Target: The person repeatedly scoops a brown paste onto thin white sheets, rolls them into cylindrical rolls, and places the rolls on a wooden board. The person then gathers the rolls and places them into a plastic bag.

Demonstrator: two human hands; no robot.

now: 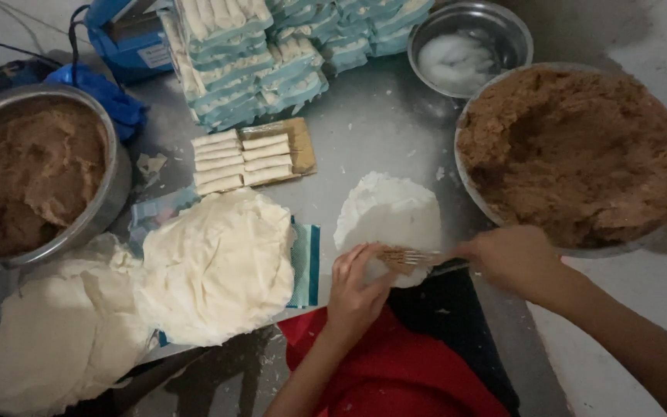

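Wrapper [390, 215], a thin white round, lies flat on the steel table [372, 123] at its near edge, just left of the big bowl [468, 181] of brown filling [580, 150]. The right hand [512, 259] is closed round a fork [414, 257] whose tines carry a small brown lump over the wrapper's near rim. The left hand [357, 289] rests on that rim with fingers curled, steadying the lump against the tines; it pinches nothing that can be made out. Step in hand, by my judgement: loading filling onto the wrapper. Next move calls for scraping the lump clear and shaping it into a line. Finished rolls [242, 161] lie on a tray behind; spare wrapper stacks [214, 266] sit to the left.
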